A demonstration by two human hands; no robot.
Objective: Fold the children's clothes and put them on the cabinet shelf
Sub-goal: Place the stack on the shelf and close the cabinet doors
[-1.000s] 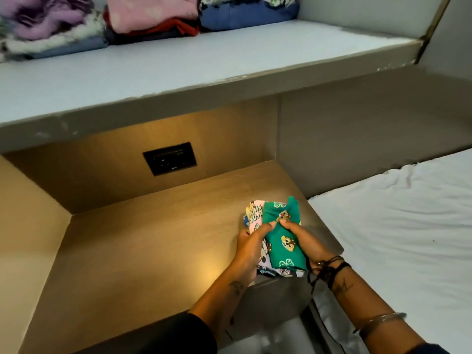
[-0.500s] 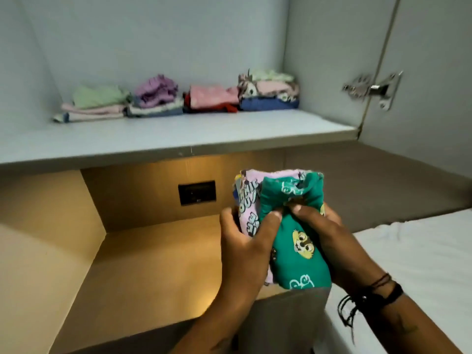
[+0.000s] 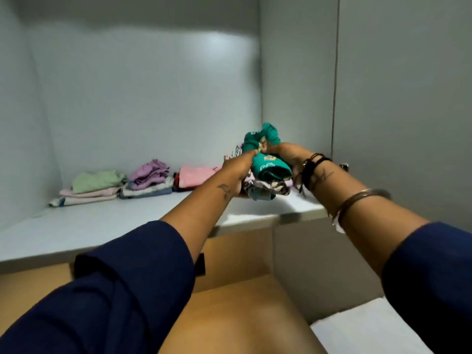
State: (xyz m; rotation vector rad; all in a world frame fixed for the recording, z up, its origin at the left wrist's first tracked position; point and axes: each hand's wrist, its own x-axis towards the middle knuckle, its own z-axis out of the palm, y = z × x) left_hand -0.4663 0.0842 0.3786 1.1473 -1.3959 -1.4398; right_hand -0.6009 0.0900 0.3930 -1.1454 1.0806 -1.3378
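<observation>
At the left of the frame the pale cabinet shelf (image 3: 102, 226) carries a row of folded clothes along its back wall. First is a pile topped with a light green garment (image 3: 97, 180). Just beside it sits a pile with a crumpled purple piece (image 3: 149, 175) on top, then a pink and red pile (image 3: 196, 176), partly hidden behind the person's forearm.

Both arms, in navy sleeves (image 3: 127, 290), reach up from the bottom of the frame toward the centre right. The left hand (image 3: 240, 167) grips the left side of a stack of folded children's clothes (image 3: 265, 186), its thumb pressed on top. A teal printed garment (image 3: 268, 164) crowns this stack, with pale patterned pieces beneath. The right hand (image 3: 288, 155) grips the same stack from the right, fingers curled over the teal cloth. The stack is at the right end of the shelf, near the side wall. I cannot tell whether its underside touches the shelf.

Black cords (image 3: 313, 166) wrap the right wrist, with a metal bangle (image 3: 362, 198) further down the forearm. A metal hinge (image 3: 344, 166) shows just past the wrist.

Below the shelf is a lit wooden surface (image 3: 242, 315). At the lower right is the corner of a bed with a white sheet (image 3: 370, 328).
</observation>
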